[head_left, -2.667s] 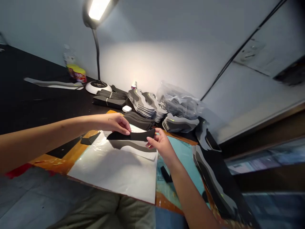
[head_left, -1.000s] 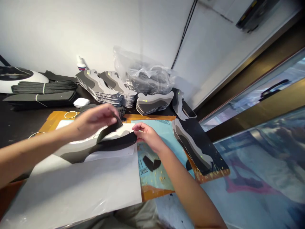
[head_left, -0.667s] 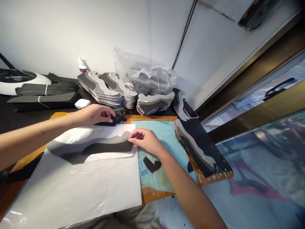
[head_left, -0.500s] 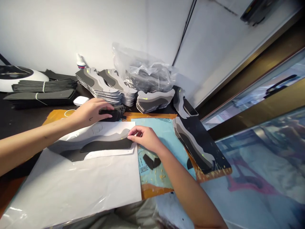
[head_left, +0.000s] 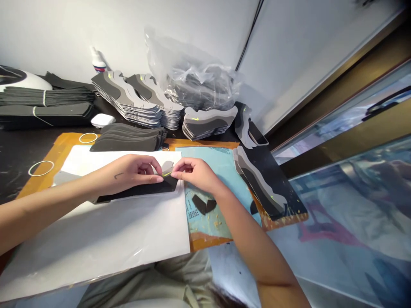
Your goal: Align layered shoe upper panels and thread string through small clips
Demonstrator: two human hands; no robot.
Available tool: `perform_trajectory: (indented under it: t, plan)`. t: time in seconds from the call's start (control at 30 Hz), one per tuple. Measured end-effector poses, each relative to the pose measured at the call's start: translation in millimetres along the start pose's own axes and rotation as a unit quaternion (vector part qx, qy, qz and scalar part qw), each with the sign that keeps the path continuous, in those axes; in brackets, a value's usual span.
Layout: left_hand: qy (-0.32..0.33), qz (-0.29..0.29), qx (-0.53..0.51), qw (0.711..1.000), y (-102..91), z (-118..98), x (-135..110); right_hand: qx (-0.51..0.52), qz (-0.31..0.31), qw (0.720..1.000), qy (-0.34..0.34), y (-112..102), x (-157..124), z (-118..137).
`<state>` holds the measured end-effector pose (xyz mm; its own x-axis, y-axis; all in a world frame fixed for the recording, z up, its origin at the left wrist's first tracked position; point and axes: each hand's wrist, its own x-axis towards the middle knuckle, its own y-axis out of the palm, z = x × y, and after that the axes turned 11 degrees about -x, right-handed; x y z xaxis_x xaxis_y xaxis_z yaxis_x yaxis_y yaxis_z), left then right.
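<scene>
Both hands sit low centre on my feed. The black strip lies flat on a white plastic sheet, its long axis almost level across the frame and rising slightly to the right. Its narrow tip points left; its broader end points right, just inside the sheet's edge.

The left hand is curled, pinching a small grey piece at that broader end between thumb and fingers. The right hand has its fingers bunched, tips against the same piece; I cannot tell if it grips.

Black strips lie stacked just above the sheet. Stacks of grey-and-black cut pieces stand upper left of centre, a clear plastic bag beside them. Black scraps lie on a blue mat, right of the sheet.
</scene>
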<state>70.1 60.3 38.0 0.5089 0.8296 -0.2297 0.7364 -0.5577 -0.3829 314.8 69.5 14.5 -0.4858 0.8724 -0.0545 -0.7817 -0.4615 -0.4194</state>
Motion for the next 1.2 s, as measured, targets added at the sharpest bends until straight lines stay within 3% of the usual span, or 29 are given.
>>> perform_trajectory:
  t: [0.13, 0.33, 0.57, 1.2]
  plan:
    - [-0.001, -0.019, -0.010, 1.000, 6.7, -2, -6, -0.081, -0.009, 0.997, -0.005, -1, -2, -1]
    - [0.032, -0.013, 0.042, 0.999, 8.2, 8, -4, -0.060, 0.004, 0.998, 0.011, -4, -3, -2]
    - [0.183, -0.028, 0.116, 0.976, 11.4, 25, 5, -0.087, 0.000, 0.996, 0.024, -4, -4, -4]
    - [0.182, -0.016, 0.108, 0.977, 13.6, 35, 11, -0.129, 0.007, 0.992, 0.012, -3, -3, -5]
